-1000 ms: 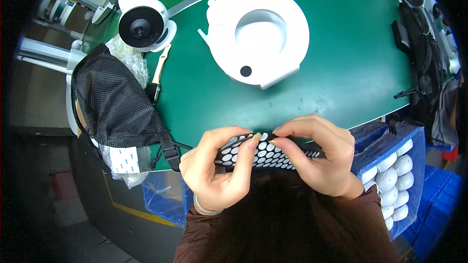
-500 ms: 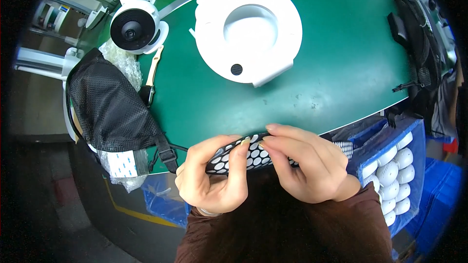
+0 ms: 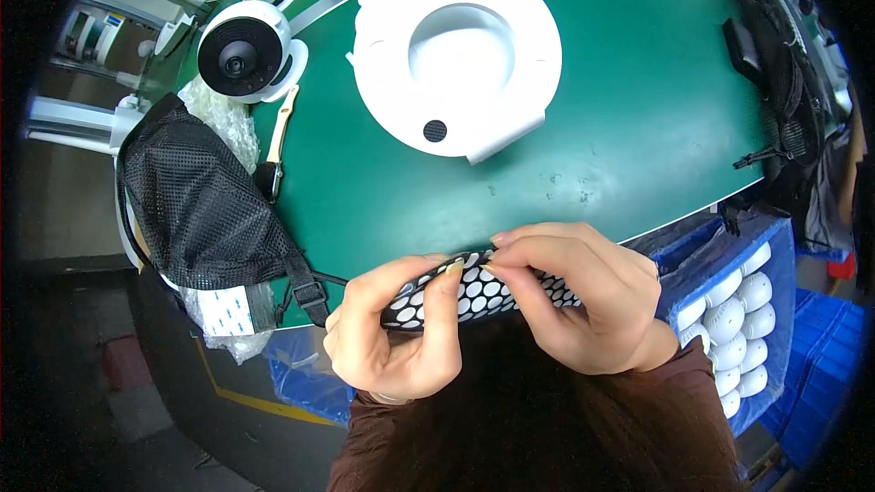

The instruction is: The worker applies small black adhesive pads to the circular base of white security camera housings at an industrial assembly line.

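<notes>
Nearest to me, I have both hands pinched on one strip (image 3: 483, 296): the left hand (image 3: 392, 333) and the right hand (image 3: 583, 301) each press thumb and fingers at its upper edge, fingertips close together but not touching. The strip is between them, just at the near edge of the surface (image 3: 656, 118); its long axis goes from left to right, and neither hand is nearer. It is black with rows of white round dots, and I judge it thin and bendable. Its ends are partly hidden from me. At the right, white shells (image 3: 725, 321) fill a blue bin (image 3: 781, 337); at the left lies a black bag (image 3: 200, 210). Farther, a white ring (image 3: 456, 109) rests on the surface.
</notes>
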`<state>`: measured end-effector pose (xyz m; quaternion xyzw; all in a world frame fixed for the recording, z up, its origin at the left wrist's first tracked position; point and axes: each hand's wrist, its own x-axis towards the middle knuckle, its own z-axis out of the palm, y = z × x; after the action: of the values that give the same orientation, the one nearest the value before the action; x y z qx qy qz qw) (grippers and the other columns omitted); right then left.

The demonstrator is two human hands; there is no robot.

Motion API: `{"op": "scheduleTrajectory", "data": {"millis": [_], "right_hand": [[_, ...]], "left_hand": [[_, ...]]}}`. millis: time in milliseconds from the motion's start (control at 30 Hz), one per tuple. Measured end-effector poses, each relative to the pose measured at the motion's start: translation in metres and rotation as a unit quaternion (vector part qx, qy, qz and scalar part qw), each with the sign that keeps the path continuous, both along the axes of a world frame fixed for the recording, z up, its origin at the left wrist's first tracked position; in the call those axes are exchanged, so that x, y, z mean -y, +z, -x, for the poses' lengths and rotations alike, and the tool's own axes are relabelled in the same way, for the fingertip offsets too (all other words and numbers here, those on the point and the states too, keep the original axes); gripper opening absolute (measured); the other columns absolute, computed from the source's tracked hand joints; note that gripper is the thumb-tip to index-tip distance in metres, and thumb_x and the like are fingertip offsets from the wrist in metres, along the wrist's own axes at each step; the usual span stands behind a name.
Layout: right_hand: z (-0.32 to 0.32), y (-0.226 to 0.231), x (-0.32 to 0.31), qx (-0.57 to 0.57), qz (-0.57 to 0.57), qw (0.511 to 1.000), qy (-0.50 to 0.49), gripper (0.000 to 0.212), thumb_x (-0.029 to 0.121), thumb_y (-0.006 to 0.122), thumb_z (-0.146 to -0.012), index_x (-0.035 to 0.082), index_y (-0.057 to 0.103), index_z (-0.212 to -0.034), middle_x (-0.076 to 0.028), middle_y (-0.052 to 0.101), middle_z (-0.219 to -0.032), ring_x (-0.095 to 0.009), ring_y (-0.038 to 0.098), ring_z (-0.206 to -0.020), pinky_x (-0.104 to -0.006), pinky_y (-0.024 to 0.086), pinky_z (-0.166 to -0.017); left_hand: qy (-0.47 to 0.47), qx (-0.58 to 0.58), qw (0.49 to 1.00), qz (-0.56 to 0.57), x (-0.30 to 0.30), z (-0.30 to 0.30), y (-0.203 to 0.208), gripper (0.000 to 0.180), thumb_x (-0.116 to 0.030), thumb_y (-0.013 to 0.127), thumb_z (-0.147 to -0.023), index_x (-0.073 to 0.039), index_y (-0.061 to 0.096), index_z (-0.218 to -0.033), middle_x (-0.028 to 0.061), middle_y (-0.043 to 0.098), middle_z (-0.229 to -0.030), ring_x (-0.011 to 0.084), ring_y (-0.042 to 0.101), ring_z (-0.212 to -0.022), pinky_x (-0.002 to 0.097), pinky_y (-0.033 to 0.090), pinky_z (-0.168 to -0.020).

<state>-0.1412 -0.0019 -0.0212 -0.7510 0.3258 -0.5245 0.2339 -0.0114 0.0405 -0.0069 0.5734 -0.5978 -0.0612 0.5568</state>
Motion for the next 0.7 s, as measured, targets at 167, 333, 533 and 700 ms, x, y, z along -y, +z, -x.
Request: {"op": "scheduleTrajectory", "data": {"millis": [167,333,533,700], "right_hand": [[0.0,-0.002,0.004,-0.006,-0.046,0.999,0.027,0.013,0.002,0.064,-0.066,0.003,0.056,-0.076,-0.007,0.058,-0.069,-0.02,0.058,-0.056,-0.0252,0.046,-0.049],[0.001,0.001,0.006,-0.012,-0.026,0.999,0.022,0.011,0.003,0.063,-0.066,0.004,0.055,-0.074,-0.006,0.058,-0.068,-0.02,0.057,-0.055,-0.0262,0.045,-0.048],[0.009,0.016,-0.003,0.001,-0.068,0.991,0.113,0.015,-0.004,0.064,-0.061,0.003,0.055,-0.071,-0.016,0.061,-0.089,-0.028,0.061,-0.083,-0.0308,0.049,-0.07],[0.024,0.024,0.051,0.098,-0.12,0.987,-0.03,0.008,0.001,0.054,-0.078,-0.006,0.055,-0.08,-0.017,0.059,-0.09,-0.016,0.057,-0.083,-0.0203,0.043,-0.071]], "left_hand": [[0.001,0.007,1.0,0.013,-0.002,-0.003,-0.004,0.018,0.007,0.066,-0.062,0.003,0.057,-0.077,0.0104,0.062,-0.069,0.0137,0.061,-0.06,0.0207,0.047,-0.056],[0.004,0.019,1.0,0.004,0.0,-0.002,0.0,0.017,0.006,0.066,-0.062,0.003,0.057,-0.077,0.0098,0.062,-0.068,0.0133,0.06,-0.06,0.0204,0.046,-0.056],[0.07,0.023,0.997,-0.016,0.003,-0.011,-0.004,0.015,0.004,0.065,-0.065,0.002,0.057,-0.077,0.0077,0.061,-0.067,0.0102,0.057,-0.059,0.0197,0.044,-0.056],[0.048,-0.022,0.999,0.004,0.012,-0.008,-0.006,0.014,0.006,0.063,-0.065,0.002,0.056,-0.077,0.0067,0.06,-0.068,0.009,0.055,-0.058,0.0183,0.042,-0.055]]}}
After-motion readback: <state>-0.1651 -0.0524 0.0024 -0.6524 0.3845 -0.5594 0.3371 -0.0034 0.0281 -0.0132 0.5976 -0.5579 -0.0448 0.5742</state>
